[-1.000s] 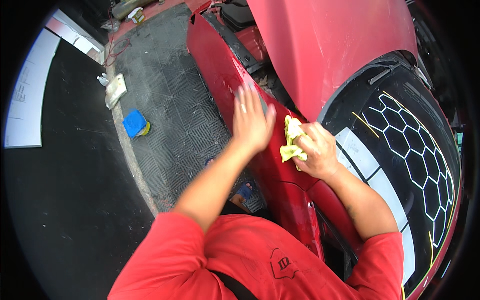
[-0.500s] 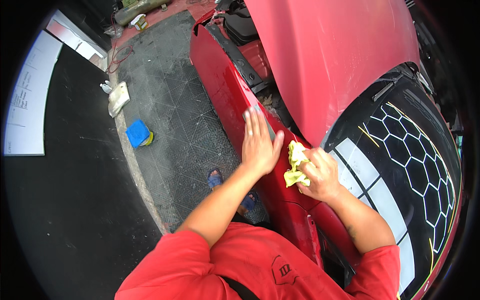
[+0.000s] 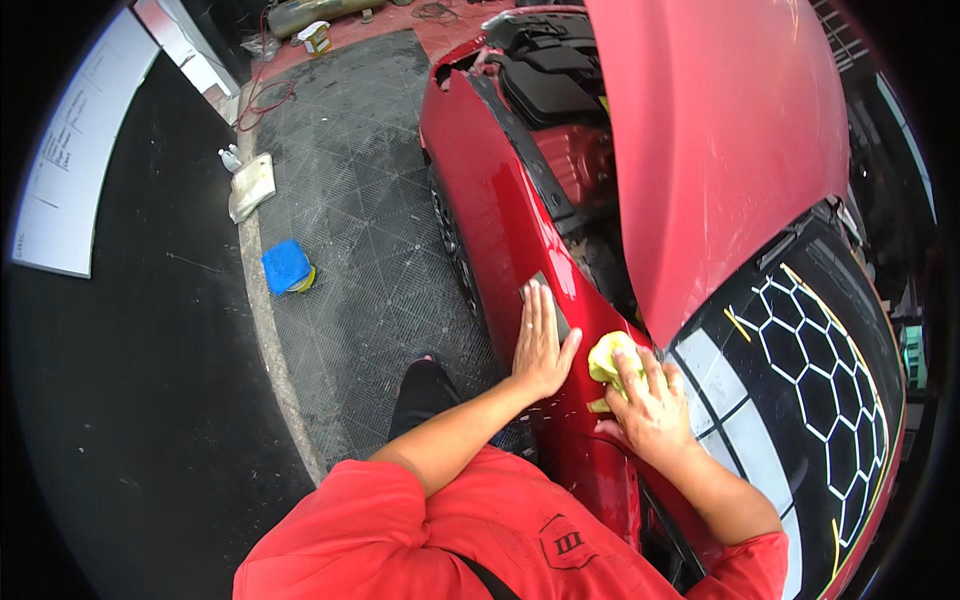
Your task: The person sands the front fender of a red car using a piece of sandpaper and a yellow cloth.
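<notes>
Along the red car fender (image 3: 487, 190), my left hand (image 3: 540, 350) lies with straight fingers pressed together over a thin grey sheet that looks like sandpaper (image 3: 561, 322). The hand holds this sheet against the painted surface, and its edges show past the fingertips and beside the thumb. Just to the right, my right hand (image 3: 655, 410) grips a crumpled yellow cloth (image 3: 608, 357) low over the fender, near the base of the raised hood. Its fingers are bent onto the cloth and partly hide it. Pale specks like water drops show around and below the cloth.
The raised red hood (image 3: 725, 170) stands right of the open engine bay (image 3: 560, 90). Behind it is the windshield (image 3: 830, 390) with hexagon reflections. On the patterned floor mat (image 3: 350, 190) at left sit a blue-topped container (image 3: 287, 266) and a pale bag (image 3: 252, 187).
My view has shifted, revealing more engine bay and wheel. My right hand has spread its fingers more over the cloth, and specks have appeared nearby. My left hand stays on the grey sheet.
</notes>
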A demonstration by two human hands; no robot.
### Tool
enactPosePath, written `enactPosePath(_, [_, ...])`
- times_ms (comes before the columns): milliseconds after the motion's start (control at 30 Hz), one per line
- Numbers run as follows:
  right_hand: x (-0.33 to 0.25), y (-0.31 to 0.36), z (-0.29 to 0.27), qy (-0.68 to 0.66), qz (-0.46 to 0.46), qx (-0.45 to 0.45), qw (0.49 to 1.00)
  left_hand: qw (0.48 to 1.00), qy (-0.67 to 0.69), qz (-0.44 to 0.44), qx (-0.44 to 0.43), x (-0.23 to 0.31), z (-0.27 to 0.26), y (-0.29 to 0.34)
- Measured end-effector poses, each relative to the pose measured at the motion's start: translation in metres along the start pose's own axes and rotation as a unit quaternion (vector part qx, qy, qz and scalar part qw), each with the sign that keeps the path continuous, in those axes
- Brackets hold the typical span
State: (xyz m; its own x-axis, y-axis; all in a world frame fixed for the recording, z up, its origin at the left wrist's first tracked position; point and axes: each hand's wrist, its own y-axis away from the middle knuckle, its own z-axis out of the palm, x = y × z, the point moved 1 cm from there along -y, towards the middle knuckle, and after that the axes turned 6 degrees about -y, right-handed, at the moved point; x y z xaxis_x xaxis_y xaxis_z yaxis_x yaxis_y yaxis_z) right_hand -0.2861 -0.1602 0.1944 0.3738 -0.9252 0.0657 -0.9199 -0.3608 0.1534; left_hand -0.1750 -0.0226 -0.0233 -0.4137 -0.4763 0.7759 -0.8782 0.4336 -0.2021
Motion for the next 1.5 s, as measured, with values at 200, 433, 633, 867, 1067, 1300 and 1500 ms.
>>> enactPosePath(200, [-0.002,-0.059,0.017,-0.066,0.024,0.097,0.993,0.997,0.007,-0.06,0.044,-0.044,-0.018,-0.101])
enactPosePath(433, [0.017,-0.28,0.016,-0.372,0.228,0.313,0.844,0.988,0.009,-0.153,0.025,-0.156,-0.086,-0.274])
enactPosePath(633, [0.075,-0.44,0.009,-0.376,0.275,0.35,0.813,0.994,-0.019,-0.11,0.013,-0.159,-0.101,-0.305])
enactPosePath(867, [0.078,-0.431,0.005,-0.297,0.268,0.35,0.847,0.996,0.046,-0.03,0.067,-0.171,-0.112,-0.32])
enactPosePath(1067, [0.045,-0.333,0.055,-0.179,0.214,0.276,0.92,0.993,-0.005,-0.083,0.084,-0.209,-0.121,-0.411])
enactPosePath(1300, [0.052,-0.322,0.071,-0.165,0.168,0.235,0.943,0.998,0.017,-0.049,0.026,-0.194,-0.12,-0.374])
enactPosePath(1500, [0.056,-0.33,0.067,-0.161,0.166,0.222,0.947,0.992,0.01,-0.098,0.076,-0.206,-0.119,-0.427])
